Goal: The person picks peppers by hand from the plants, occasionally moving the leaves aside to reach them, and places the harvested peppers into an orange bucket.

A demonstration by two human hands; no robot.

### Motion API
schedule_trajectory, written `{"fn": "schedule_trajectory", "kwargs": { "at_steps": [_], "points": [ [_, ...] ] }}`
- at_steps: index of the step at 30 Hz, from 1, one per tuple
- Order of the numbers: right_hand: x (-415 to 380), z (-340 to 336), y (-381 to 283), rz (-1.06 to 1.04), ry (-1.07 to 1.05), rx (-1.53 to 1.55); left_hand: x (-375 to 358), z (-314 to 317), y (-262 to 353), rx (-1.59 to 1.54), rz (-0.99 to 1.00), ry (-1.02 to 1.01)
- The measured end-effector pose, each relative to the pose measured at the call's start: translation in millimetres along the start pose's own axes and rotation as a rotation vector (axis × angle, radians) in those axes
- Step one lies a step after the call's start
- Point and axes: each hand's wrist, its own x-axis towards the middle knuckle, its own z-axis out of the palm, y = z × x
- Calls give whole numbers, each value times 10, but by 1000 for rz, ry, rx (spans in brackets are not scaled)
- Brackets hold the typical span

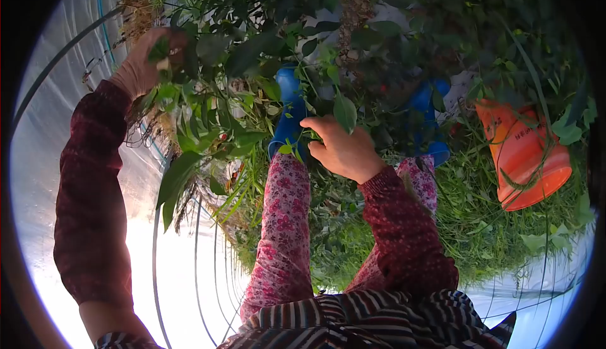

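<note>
My left hand (145,59) is raised at the upper left, its shadowed fingers curled in among the leaves of a plant (246,52). A small green leaf overlaps these fingers, and I cannot tell what they hold. Lower and nearer the middle, my right hand (347,149) reaches into the foliage over the blue boots. Its index finger and thumb stand apart close to a thin stem, while a hanging leaf (345,113) covers part of its back. Several small red fruits, one a red fruit (223,137), show among the leaves between the hands.
My legs in flowered trousers (282,216) end in blue boots (290,106) among the plants. An orange bucket (527,153) lies tilted in the grass (467,223) on the right. Clear plastic sheeting (63,65) and a curved hoop (69,49) run along the left.
</note>
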Motion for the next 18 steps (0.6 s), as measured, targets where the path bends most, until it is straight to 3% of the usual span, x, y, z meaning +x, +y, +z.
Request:
{"fn": "schedule_trajectory", "kwargs": {
  "at_steps": [1, 3, 4, 6, 9, 13, 18],
  "points": [
    [3, 3, -3, -6, 7, -1, 18, -148, -201, 9, 2, 4],
    [39, 30, -12, -137, 165, 69, 240, -555, -34, 405, -390, -311],
    [42, 29, -30, -147, 172, 69, 296, -568, -156, 416, -393, -304],
    [64, 8, -58, -142, 185, 83, 438, -536, -341, -621, 20, 285],
    [71, -68, -120, -35, 96, 116, 524, -631, -436, -534, 23, 269],
    [99, -85, -117, -55, 93, 130, 701, -665, -443, -375, 19, 225],
    [253, -58, -60, -62, 316, 292, 919, -732, -323, -176, 18, 173]
  ]
}}
